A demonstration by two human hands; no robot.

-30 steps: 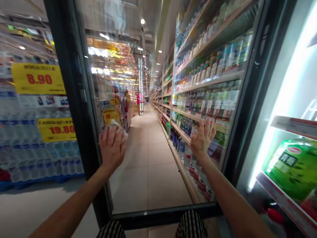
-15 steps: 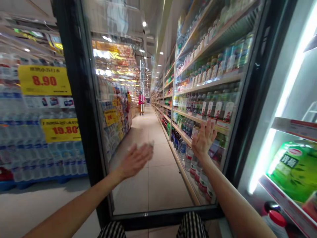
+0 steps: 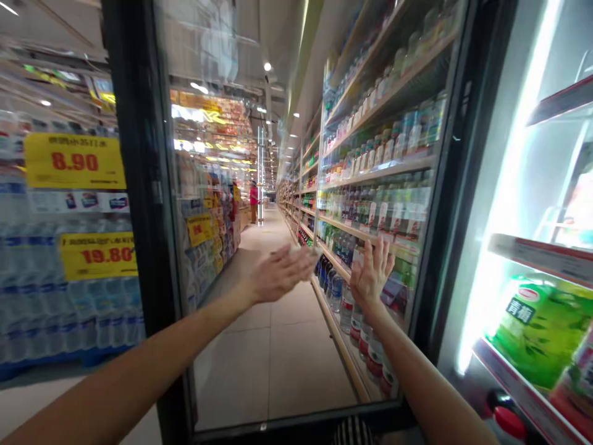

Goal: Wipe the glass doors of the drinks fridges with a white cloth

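A glass door (image 3: 231,383) in a dark frame (image 3: 134,185) stands open in front of me. My left hand (image 3: 285,272) is held up before the middle of the pane, with fingers stretched out together and pointing right. It is smeared by motion; a pale patch at its fingertips is too blurred to make out. To its right, my right hand (image 3: 372,272) is raised with fingers apart, at or close to the glass. Whether either palm touches the pane I cannot tell. No object shows in my right hand.
Right of the door, a lit fridge shelf (image 3: 514,383) bears a green drink pack (image 3: 542,327), with a red-capped bottle (image 3: 509,423) below. Leftwards stand bottle stacks (image 3: 92,303) with yellow price signs (image 3: 74,161). Through the glass show bottle shelves (image 3: 370,176) and a distant person (image 3: 254,201).
My left hand has moved right and slightly up across the pane, closer to my right hand. My right hand stays raised. The view has shifted slightly to the right.
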